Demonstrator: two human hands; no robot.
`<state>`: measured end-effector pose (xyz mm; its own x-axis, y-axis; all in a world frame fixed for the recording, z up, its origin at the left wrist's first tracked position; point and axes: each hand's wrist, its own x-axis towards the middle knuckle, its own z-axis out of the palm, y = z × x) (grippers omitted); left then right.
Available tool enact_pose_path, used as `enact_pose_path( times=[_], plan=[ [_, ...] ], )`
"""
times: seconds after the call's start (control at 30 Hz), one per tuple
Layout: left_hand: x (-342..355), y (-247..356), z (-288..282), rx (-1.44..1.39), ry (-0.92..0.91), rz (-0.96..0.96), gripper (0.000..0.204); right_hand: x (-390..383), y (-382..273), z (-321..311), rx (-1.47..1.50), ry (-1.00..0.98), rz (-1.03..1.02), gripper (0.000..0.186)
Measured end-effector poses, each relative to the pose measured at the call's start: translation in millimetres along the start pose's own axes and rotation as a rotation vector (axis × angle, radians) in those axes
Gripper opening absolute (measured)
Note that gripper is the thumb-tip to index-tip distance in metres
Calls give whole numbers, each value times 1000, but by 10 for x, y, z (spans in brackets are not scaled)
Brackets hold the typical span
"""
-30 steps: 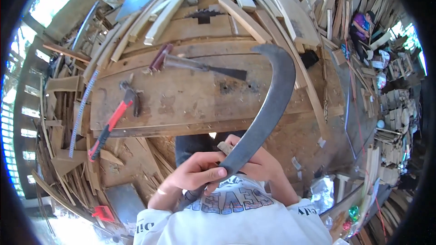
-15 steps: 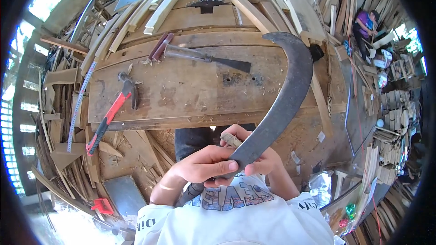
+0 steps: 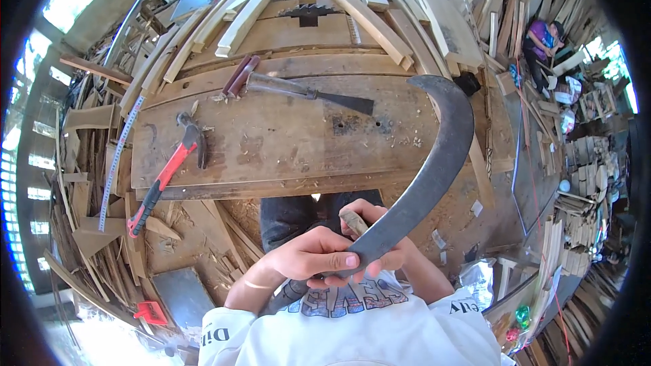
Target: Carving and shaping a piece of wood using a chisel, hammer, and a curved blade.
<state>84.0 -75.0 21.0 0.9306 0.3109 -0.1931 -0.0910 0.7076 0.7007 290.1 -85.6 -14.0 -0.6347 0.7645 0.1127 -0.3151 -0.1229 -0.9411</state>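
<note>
A large sickle (image 3: 444, 156) with a dark curved blade slants across my front, its tip up and bending left over the bench. My left hand (image 3: 308, 254) is closed round the base of the blade, thumb flat on its face. The dark handle (image 3: 288, 293) runs back beneath my left wrist. Behind the blade, my right hand (image 3: 390, 254) is closed on a short grey-brown piece (image 3: 353, 222), whose end sticks out at the blade's inner edge; whether it is stone or wood I cannot tell. The blade hides part of the right fingers.
On the wooden bench (image 3: 271, 142) lie a red-and-black claw hammer (image 3: 169, 173), a wide chisel (image 3: 312, 93) and a dark red piece (image 3: 241, 76). A toothed saw blade (image 3: 308, 10) rises beyond. Boards (image 3: 251, 17) surround the bench. Another person (image 3: 542, 41) sits far right.
The sickle's tip has come down and a little to the right. My right hand and the grey-brown piece have shifted slightly right along the blade; my left hand keeps its grip.
</note>
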Motion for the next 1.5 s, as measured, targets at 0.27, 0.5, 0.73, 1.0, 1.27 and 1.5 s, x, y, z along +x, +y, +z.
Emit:
enact_pose_path(
  times=[0.27,0.5,0.73,1.0,1.27,1.5],
  plan=[
    [-58,-85,-16,33,141,19,35,-101,124,91,76,98,84,82],
    [-104,-96,-19,42,210,-8,33,-141,116,188,-147,252,-28,60],
    [-93,-140,-24,60,184,10,34,-200,123,321,-72,348,86,75],
    [-84,-159,11,62,74,44,31,-293,-5,415,-127,318,110,71],
    [-525,-298,-567,-319,194,752,34,-670,9,441,-173,594,101,36],
    [-69,-116,-47,-27,119,80,28,-207,15,332,-300,367,164,24]
  ],
)
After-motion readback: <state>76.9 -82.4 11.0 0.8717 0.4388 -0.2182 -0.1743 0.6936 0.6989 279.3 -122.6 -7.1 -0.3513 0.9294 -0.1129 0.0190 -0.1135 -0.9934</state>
